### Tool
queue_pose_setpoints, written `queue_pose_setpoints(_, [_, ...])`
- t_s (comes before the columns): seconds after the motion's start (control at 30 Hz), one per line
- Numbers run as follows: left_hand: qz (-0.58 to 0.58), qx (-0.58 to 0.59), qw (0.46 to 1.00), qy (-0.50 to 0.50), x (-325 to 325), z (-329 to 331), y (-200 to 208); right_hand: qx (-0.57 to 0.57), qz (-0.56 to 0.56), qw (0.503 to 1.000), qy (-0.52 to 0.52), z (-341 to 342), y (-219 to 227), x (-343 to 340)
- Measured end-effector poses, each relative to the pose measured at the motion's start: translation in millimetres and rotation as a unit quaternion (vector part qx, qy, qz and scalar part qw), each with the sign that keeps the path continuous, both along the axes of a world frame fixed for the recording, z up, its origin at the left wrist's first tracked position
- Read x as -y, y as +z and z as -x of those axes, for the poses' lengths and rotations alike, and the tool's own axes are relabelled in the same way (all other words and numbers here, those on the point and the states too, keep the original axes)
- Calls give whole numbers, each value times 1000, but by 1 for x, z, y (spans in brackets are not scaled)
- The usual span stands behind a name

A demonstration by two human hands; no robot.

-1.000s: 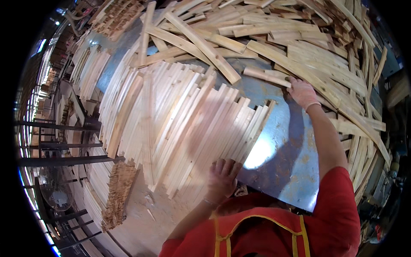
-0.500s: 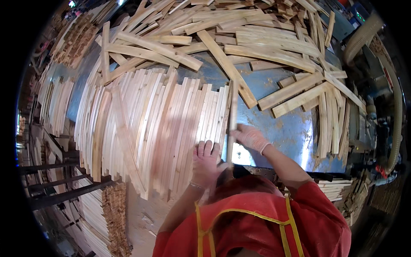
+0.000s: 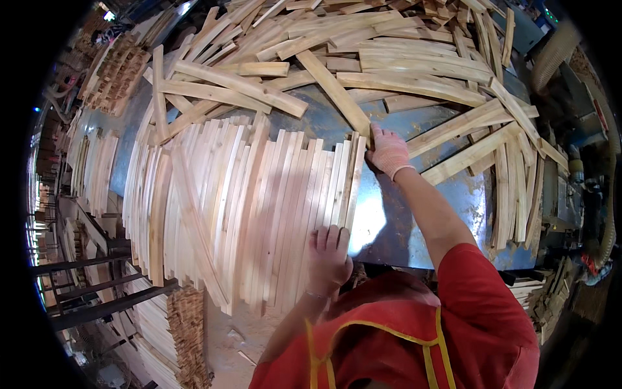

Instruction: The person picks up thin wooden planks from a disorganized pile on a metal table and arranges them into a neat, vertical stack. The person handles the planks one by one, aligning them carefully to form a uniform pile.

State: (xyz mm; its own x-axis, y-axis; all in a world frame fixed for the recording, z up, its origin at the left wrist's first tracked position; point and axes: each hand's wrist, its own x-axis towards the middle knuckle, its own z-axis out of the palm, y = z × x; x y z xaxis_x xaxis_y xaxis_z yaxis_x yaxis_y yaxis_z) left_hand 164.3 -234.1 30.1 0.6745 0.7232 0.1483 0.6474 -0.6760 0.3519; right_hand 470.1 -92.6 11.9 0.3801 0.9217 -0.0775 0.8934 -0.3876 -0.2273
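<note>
A row of pale wooden strips (image 3: 275, 214) stands side by side on the metal table, running away from me. My left hand (image 3: 329, 258) rests on the near ends of the strips at the right of this row, its fingers laid over them. Farther off, my right hand (image 3: 389, 152), in a pale pinkish glove, closes on the near end of a slanted wooden board (image 3: 337, 94). That board reaches back into the loose pile. A darker-faced strip (image 3: 355, 175) forms the right end of the row, between my two hands.
Loose boards (image 3: 414, 61) lie heaped across the back. More boards (image 3: 518, 188) lean together at the right. A blue-grey metal tabletop (image 3: 402, 227) shows sawdust. Stacked strips (image 3: 184, 330) stand below at the left, and a ribbed hose (image 3: 554, 55) hangs at the far right.
My right hand has left the strip it held at the row's right end and moved away from me to the slanted board. That strip now lies against the row. My left hand stays by the near ends.
</note>
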Motion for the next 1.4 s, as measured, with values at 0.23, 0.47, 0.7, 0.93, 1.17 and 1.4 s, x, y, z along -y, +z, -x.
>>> queue_pose_setpoints(0.23, [13, 13, 1000, 19, 3, -2, 10, -249, -35, 964, -88, -39, 31, 72])
queue_pose_setpoints(0.47, [71, -50, 995, -42, -14, 9, 10, -615, -63, 768, -169, 55, 33, 250])
queue_pose_setpoints(0.7, [85, -56, 994, -34, -8, -10, 13, -398, 259, 866, 158, 170, 33, 282])
queue_pose_setpoints(0.93, [-45, -55, 995, -71, 6, -10, 1, 75, -1, 976, 207, -22, 69, 153])
queue_pose_setpoints(1.17, [31, -121, 991, -45, 4, -33, 26, 116, 124, 961, 217, -126, 56, 68])
queue_pose_setpoints(1.4, [102, 37, 993, -44, -9, -122, 15, 126, -131, 972, 149, -255, 85, 77])
